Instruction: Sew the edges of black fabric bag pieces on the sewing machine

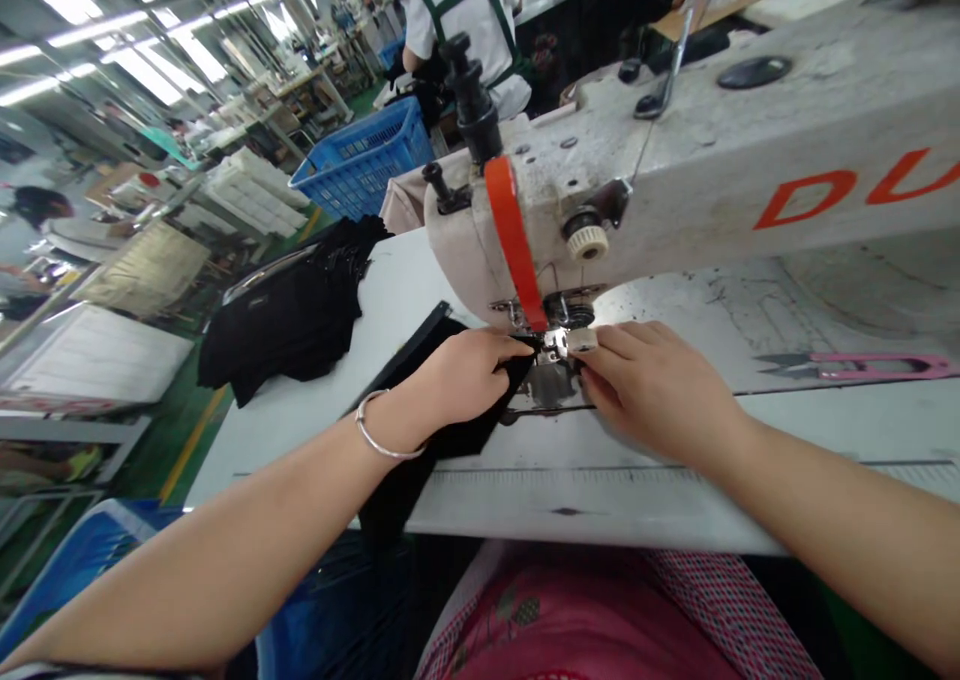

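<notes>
My left hand (465,375) lies on a piece of black fabric (465,440), its fingers pinched together at the fabric's right edge beside the presser foot (553,345). The cloth stretches from the foot down over the table's front edge. My right hand (652,385) is on the other side of the foot, fingers curled together with the tips at the metal parts. A small pale piece (581,340) shows at those fingertips; whether it is held or worn cannot be made out. Above both hands stands the sewing machine (675,200), with an orange strip (514,240) down its head.
A stack of black fabric pieces (292,310) lies on the table's left part. Pink-handled thread snips (862,365) rest to the right, under the machine arm. Beyond the table are a blue crate (367,160) and a person in a white shirt (465,10). Another blue crate (97,550) stands lower left.
</notes>
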The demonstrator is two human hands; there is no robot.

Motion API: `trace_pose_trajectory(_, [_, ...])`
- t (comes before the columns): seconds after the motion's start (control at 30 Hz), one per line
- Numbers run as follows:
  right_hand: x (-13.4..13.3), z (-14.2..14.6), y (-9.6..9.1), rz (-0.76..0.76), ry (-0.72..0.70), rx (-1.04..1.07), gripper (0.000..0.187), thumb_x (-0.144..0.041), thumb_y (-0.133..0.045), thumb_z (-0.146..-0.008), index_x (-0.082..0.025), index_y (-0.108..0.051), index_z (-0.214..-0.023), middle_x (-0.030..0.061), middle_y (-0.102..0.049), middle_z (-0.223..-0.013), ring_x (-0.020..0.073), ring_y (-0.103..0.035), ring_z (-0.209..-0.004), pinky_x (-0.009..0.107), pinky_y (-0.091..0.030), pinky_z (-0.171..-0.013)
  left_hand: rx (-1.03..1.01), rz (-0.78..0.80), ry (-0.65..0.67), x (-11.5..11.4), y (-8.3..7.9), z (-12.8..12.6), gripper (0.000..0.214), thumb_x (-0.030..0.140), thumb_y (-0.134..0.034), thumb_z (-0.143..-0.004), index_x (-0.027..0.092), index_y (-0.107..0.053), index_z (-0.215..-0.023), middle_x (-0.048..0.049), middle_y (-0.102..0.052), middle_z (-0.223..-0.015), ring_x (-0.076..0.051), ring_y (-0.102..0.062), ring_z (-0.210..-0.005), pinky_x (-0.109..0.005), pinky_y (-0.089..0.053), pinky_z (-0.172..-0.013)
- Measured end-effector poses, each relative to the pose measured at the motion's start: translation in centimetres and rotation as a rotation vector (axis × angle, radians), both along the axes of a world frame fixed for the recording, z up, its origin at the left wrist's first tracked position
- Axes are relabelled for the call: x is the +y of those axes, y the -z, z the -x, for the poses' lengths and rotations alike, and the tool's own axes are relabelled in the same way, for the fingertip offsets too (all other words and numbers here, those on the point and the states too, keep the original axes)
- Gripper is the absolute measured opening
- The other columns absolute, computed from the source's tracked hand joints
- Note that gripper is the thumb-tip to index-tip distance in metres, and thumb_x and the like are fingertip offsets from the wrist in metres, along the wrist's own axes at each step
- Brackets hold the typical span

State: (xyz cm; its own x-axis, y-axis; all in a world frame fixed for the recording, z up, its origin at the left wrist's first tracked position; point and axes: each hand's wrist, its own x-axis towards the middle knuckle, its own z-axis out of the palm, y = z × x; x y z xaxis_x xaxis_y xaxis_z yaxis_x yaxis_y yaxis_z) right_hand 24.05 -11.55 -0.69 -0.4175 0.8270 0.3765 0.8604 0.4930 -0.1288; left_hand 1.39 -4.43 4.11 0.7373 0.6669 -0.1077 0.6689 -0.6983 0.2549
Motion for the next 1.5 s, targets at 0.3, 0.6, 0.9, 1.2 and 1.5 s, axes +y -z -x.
trace_pose_trajectory(0.3, [0.8, -0.2, 0.0, 0.024, -0.036, 0.016, 0.013, -0.021, -0.05, -0.091, -0.016, -0.06, -0.097, 0.0092, -0.058, -0.091, 0.0261, -0.049, -0.09, 0.038, -0.039, -0.082, -0.418, 0.636, -0.351, -0.1, 1.3, -0.4, 0.04, 0.004, -0.055, -0.067, 0.014, -0.061, -0.105, 0.0038, -0.051, -0.073, -0.01, -0.05, -0.064, -0.023, -0.038, -0.059])
trace_pose_trajectory(0.6, [0.5, 0.3, 0.3, 0.015, -0.133, 0.023, 0.018, -0.013, -0.049, -0.089, -0.016, -0.063, -0.1, 0.0104, -0.062, -0.099, 0.0265, -0.051, -0.093, 0.039, -0.042, -0.081, -0.377, 0.597, -0.295, -0.8, 1.0, -0.7, 0.037, 0.005, -0.052, -0.07, 0.016, -0.059, -0.105, 0.0043, -0.052, -0.07, -0.01, -0.049, -0.061, -0.023, -0.036, -0.056])
trace_pose_trajectory(0.9, [-1.0, 1.4, 0.5, 0.165, -0.346, 0.113, 0.031, -0.024, -0.052, -0.091, -0.019, -0.062, -0.12, 0.0051, -0.064, -0.123, 0.0263, -0.053, -0.113, 0.045, -0.04, -0.096, -0.035, 0.125, -0.112, -2.1, -2.1, -2.4, 0.03, 0.005, -0.046, -0.075, 0.017, -0.066, -0.094, -0.0047, -0.067, -0.094, -0.02, -0.061, -0.088, -0.034, -0.048, -0.083])
trace_pose_trajectory(1.2, [-1.3, 1.3, 0.0, 0.18, -0.341, 0.151, 0.025, -0.031, -0.054, -0.092, -0.019, -0.065, -0.111, 0.0066, -0.065, -0.118, 0.0259, -0.054, -0.11, 0.045, -0.042, -0.092, 0.114, -0.059, -0.014, -3.7, 0.5, -3.0, 0.021, 0.01, -0.042, -0.084, 0.011, -0.06, -0.094, -0.011, -0.061, -0.096, -0.023, -0.06, -0.087, -0.035, -0.053, -0.076])
trace_pose_trajectory(1.5, [-1.4, 1.1, 0.1, 0.137, -0.314, 0.099, 0.015, -0.026, -0.057, -0.087, -0.017, -0.064, -0.097, 0.0103, -0.062, -0.114, 0.0285, -0.053, -0.106, 0.045, -0.042, -0.088, -0.058, 0.006, -0.062, -4.5, -1.6, -1.7, 0.026, 0.031, -0.044, -0.097, 0.016, -0.064, -0.105, -0.009, -0.059, -0.105, -0.023, -0.056, -0.103, -0.04, -0.047, -0.096])
